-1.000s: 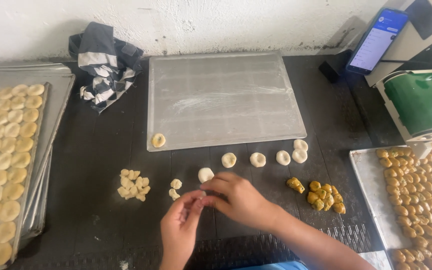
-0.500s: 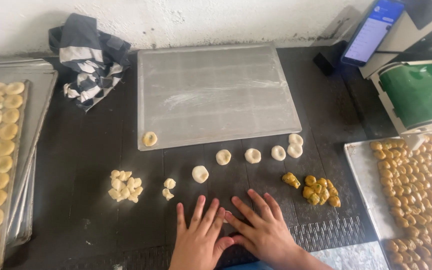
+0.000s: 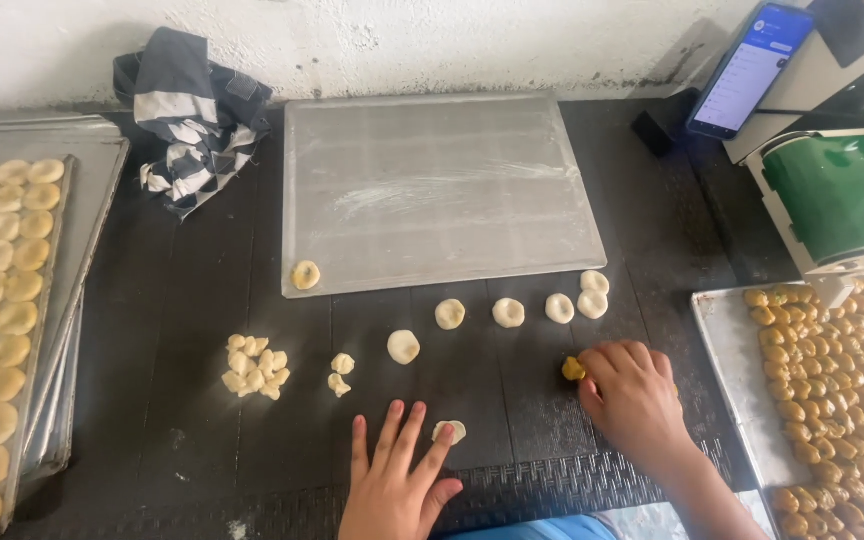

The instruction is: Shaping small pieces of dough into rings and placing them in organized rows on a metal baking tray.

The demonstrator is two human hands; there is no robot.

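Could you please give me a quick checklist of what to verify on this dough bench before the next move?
1. Left hand flat on the dark mat, fingers beside a flattened dough disc: ok.
2. Right hand covering the yellow filling pile; whether it has gripped a piece: cannot tell.
3. Row of dough rounds spaced apart along the mat: ok, though the two at the right end touch.
4. Middle baking tray has room: ok, only one shaped piece sits on it.
5. Small dough scraps within the left hand's reach: ok.
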